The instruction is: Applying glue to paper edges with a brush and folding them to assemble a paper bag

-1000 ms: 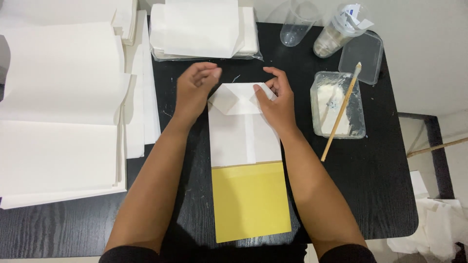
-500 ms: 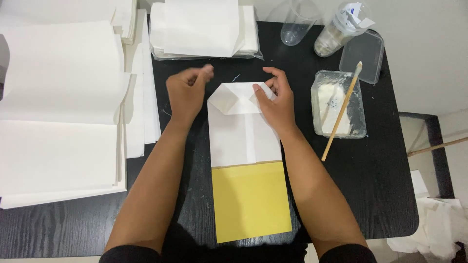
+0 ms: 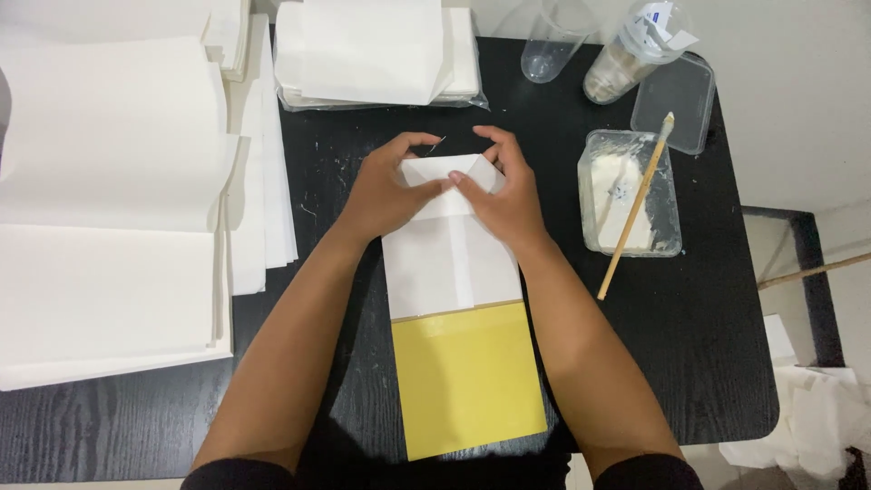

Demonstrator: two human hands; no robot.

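A white paper bag lies flat on the black table, its folded end pointing away from me. It rests on a yellow card that sticks out toward me. My left hand pinches the left corner of the folded end. My right hand presses and pinches the right flap of the same fold. Both hands meet over the top of the bag, hiding most of the fold.
Stacks of white paper cover the left side; a wrapped white pile sits at the back. To the right stand a clear tub of white paste with a wooden stick, its lid, and two clear cups.
My left hand has moved right, onto the bag's folded end. My right hand has shifted left and closed on the flap, so both hands now meet over the fold.
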